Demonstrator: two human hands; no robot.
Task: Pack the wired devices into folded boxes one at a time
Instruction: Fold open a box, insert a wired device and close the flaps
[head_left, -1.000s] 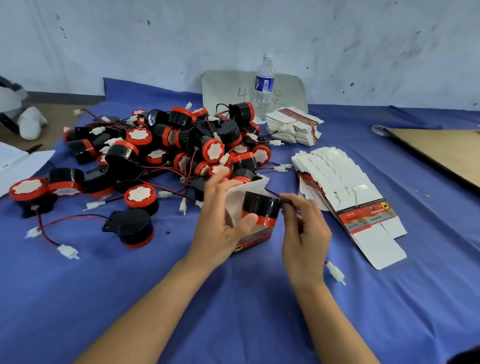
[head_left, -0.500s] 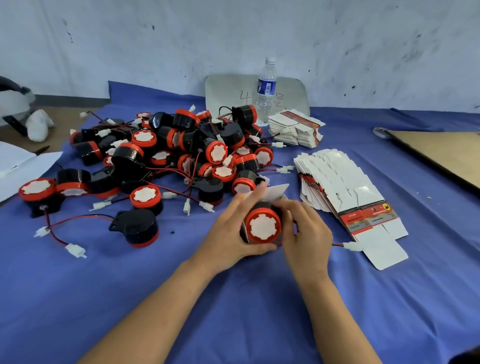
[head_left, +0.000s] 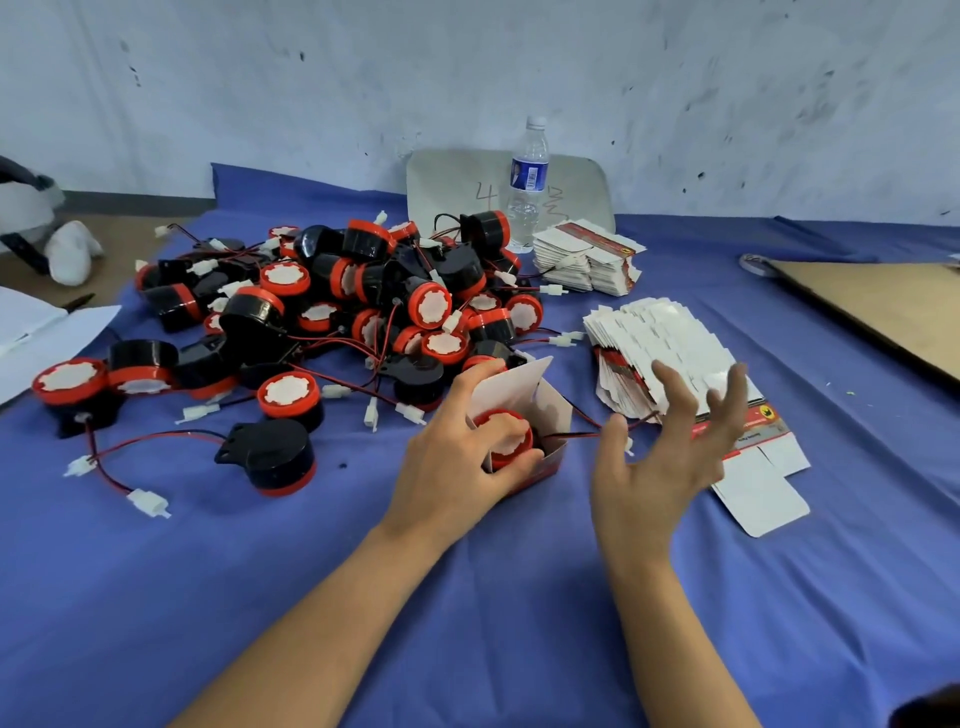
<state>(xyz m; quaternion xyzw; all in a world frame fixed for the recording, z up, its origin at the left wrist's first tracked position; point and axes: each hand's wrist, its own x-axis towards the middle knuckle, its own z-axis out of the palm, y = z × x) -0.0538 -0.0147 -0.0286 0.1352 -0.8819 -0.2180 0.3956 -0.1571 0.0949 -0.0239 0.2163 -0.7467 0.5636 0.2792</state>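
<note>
My left hand (head_left: 452, 467) grips a small folded box (head_left: 551, 410) standing open on the blue cloth, thumb pressing on the red-and-black wired device (head_left: 506, 427) inside it. The box's white lid flap stands up behind. The device's red-black wire (head_left: 582, 434) trails out of the box to the right, passing by the thumb of my right hand (head_left: 660, 457). That hand hovers beside the box with its fingers spread and grips nothing that I can see.
A big pile of wired devices (head_left: 363, 301) lies behind and left of the box, one loose device (head_left: 270, 462) nearer. Flat unfolded boxes (head_left: 665, 353) fan out on the right, another stack (head_left: 587, 260) by a water bottle (head_left: 527, 182). Cardboard (head_left: 883, 306) lies far right.
The device has gone from in front of the box down into it. My right hand has let go and pulled away to the right with fingers spread; the wire now trails out.
</note>
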